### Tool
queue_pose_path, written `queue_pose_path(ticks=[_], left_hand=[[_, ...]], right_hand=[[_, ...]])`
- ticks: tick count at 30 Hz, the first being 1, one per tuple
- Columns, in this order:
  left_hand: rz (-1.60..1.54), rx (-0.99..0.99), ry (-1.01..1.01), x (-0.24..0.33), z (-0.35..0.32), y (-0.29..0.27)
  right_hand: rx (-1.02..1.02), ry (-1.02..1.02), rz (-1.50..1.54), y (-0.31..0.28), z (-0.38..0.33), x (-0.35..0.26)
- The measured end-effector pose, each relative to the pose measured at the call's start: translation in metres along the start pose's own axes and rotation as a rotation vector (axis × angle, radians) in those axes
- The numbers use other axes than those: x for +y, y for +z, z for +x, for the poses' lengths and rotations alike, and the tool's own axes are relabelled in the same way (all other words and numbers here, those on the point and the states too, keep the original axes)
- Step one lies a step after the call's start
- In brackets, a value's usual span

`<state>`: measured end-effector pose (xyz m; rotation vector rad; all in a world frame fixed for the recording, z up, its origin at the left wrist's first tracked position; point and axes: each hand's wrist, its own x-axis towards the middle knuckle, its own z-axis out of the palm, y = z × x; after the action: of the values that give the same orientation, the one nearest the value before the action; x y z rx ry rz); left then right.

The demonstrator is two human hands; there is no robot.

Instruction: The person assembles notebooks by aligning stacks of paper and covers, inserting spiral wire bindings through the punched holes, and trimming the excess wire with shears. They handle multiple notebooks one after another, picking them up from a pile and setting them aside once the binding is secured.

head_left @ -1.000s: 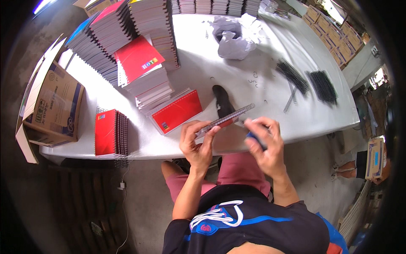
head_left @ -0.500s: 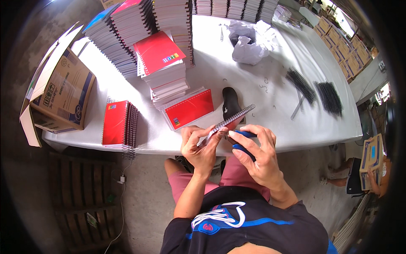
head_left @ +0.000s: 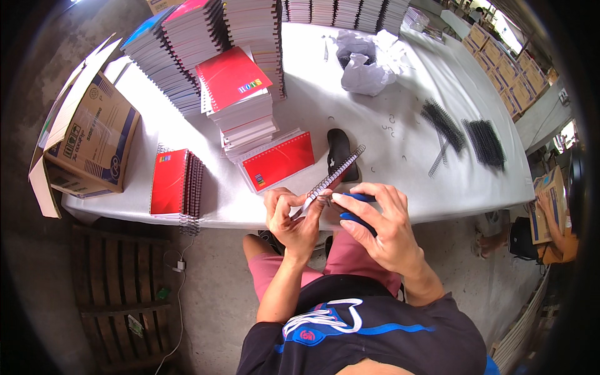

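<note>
A thin spiral notebook (head_left: pixel 336 175) with a red cover is tilted nearly edge-on above the table's front edge, its wire coil facing up. My left hand (head_left: pixel 292 220) pinches its near end between thumb and fingers. My right hand (head_left: pixel 392 230) is closed around blue-handled pliers (head_left: pixel 357 223), whose tip is at the coil's near end beside my left thumb. Whether the jaws grip the wire is hidden by my fingers. Behind the notebook lies a long black object (head_left: pixel 338 145) of unclear kind.
Red notebooks (head_left: pixel 170 181) lie stacked at left near a cardboard box (head_left: pixel 94 134). Tall notebook piles (head_left: pixel 240 119) stand behind. A white plastic bag (head_left: pixel 369 75), loose black coils (head_left: pixel 482 144) and wire scraps lie on the white-covered table (head_left: pixel 437 197). At right, a person holds a carton (head_left: pixel 545 206).
The notebook has turned a little, its far end swinging left and more upright. My right hand has shifted very slightly with the pliers. The person at right has moved with the carton.
</note>
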<state>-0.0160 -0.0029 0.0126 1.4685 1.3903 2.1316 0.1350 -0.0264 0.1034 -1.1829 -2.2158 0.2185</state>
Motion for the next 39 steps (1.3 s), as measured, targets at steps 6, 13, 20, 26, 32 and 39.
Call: queue_pose_path(ticks=[6,13,20,26,32,39], left_hand=[[0.011,-0.029,0.002,0.003,0.001,-0.001],[0.032,-0.071,0.116,0.004,0.002,-0.003],[-0.015,0.007,0.233,-0.003,-0.004,0.001],[-0.382,0.186,-0.206,-0.008,0.003,-0.010],[-0.502,0.271,-0.285,0.003,0.010,-0.039],[-0.444,0.426,-0.171,0.032,0.023,-0.097]], right_hand=[[-0.042,-0.018,-0.018,-0.003,0.002,0.002],[-0.160,0.009,0.244,-0.004,0.001,0.009],[-0.632,0.713,1.614,0.001,-0.007,0.022],[-0.094,0.365,0.066,0.016,-0.022,0.054],[-0.021,0.367,-0.510,0.043,-0.033,0.106],[-0.011,0.084,1.359,0.085,0.052,-0.030]])
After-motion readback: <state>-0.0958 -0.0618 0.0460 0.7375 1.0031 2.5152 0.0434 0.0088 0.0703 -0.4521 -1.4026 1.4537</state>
